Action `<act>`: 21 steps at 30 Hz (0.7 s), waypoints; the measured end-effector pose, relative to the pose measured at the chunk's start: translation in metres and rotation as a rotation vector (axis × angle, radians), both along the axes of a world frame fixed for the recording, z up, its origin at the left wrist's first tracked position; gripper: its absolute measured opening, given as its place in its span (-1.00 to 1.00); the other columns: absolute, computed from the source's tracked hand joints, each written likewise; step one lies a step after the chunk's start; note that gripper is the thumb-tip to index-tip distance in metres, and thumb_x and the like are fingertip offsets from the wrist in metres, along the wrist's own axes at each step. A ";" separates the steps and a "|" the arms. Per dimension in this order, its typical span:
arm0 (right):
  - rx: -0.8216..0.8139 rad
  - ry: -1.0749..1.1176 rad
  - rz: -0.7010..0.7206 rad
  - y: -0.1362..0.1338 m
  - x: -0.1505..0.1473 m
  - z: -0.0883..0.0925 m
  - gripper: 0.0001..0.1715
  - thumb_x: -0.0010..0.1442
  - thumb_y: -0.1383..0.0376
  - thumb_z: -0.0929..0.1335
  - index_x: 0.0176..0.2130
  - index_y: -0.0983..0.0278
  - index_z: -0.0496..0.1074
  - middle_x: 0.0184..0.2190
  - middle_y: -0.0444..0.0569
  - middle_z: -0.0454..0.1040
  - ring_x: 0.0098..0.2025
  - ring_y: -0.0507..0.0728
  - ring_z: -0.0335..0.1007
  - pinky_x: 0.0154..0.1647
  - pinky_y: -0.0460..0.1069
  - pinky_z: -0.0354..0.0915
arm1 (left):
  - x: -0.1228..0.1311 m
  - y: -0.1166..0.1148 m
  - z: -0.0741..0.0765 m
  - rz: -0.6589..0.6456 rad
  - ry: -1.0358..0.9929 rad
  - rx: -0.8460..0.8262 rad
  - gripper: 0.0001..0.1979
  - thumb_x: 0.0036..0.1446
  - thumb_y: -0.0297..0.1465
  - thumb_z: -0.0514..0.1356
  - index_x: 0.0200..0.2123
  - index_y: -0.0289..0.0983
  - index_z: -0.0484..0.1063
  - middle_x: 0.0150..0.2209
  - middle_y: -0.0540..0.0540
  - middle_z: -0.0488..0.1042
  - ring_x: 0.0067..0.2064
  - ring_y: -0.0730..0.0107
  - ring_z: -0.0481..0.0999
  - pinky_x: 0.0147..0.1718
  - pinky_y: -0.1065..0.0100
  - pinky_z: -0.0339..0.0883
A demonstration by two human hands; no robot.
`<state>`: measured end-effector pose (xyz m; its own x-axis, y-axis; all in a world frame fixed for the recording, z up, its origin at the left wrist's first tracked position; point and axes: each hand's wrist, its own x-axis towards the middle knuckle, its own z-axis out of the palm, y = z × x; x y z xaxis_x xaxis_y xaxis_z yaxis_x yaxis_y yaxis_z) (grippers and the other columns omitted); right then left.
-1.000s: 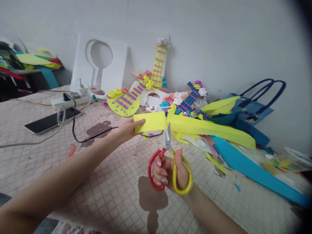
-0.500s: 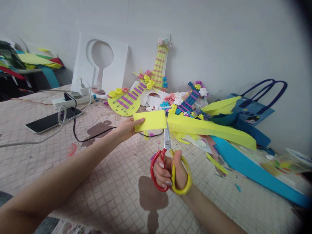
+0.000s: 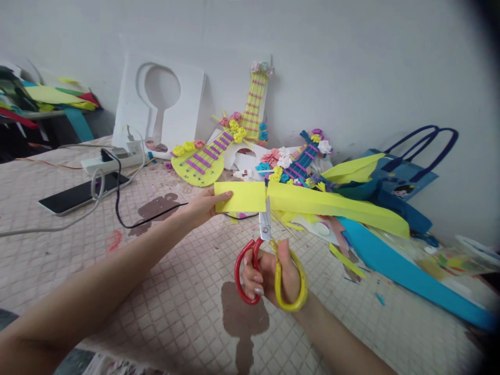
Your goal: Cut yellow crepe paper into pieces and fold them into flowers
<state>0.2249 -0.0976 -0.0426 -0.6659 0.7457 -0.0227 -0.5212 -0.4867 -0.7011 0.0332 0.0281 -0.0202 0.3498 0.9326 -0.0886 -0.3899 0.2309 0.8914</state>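
My left hand [image 3: 209, 203] pinches a small yellow paper rectangle [image 3: 242, 197] by its left end, thumb on top. In my right hand [image 3: 273, 276] is a pair of scissors [image 3: 265, 230] with one red and one yellow handle loop. Its handles are spread apart, and the blades point away from me at the paper's right edge. Just right of the blades, a long yellow paper strip [image 3: 339, 205] stretches toward the bag; whether it is joined to the rectangle I cannot tell.
Decorated paper guitars [image 3: 201, 164] and a white foam board [image 3: 187, 104] stand against the wall. To the left lie a phone [image 3: 82, 194] and a power strip [image 3: 113, 160] with cables. A blue paper strip [image 3: 406, 271] and a blue bag [image 3: 410, 172] are at the right.
The scissors' handles have spread wider, the red loop moving left. The scissors have shifted slightly left and the rectangle sits a little lower in view.
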 end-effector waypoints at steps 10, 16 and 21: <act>0.020 0.015 -0.042 0.002 0.002 0.001 -0.19 0.05 -0.34 0.08 -0.36 0.31 0.34 -0.64 -0.24 0.11 -0.66 -0.04 0.04 -0.56 -0.08 0.10 | 0.003 -0.003 -0.001 -0.038 0.016 0.009 -0.69 0.02 -0.44 0.29 -0.12 -0.40 0.48 -0.19 -0.25 0.57 -0.24 0.30 0.58 -0.22 0.36 0.46; 0.010 0.041 -0.055 0.003 0.000 -0.003 -0.24 0.05 -0.34 0.10 -0.43 0.28 0.27 -0.67 -0.27 0.06 -0.71 -0.08 -0.05 -0.63 -0.12 0.07 | 0.003 -0.003 -0.001 -0.017 0.020 0.023 -0.62 -0.04 -0.42 0.34 -0.12 -0.43 0.48 -0.21 -0.27 0.57 -0.23 0.24 0.58 -0.21 0.35 0.46; 0.039 0.078 -0.064 0.004 -0.001 -0.009 -0.29 0.05 -0.32 0.15 -0.47 0.26 0.25 -0.72 -0.31 0.02 -0.76 -0.10 -0.15 -0.72 -0.15 0.04 | 0.002 -0.001 -0.002 -0.001 0.016 0.030 -0.62 -0.04 -0.43 0.34 -0.11 -0.41 0.48 -0.19 -0.26 0.57 -0.24 0.27 0.58 -0.24 0.37 0.47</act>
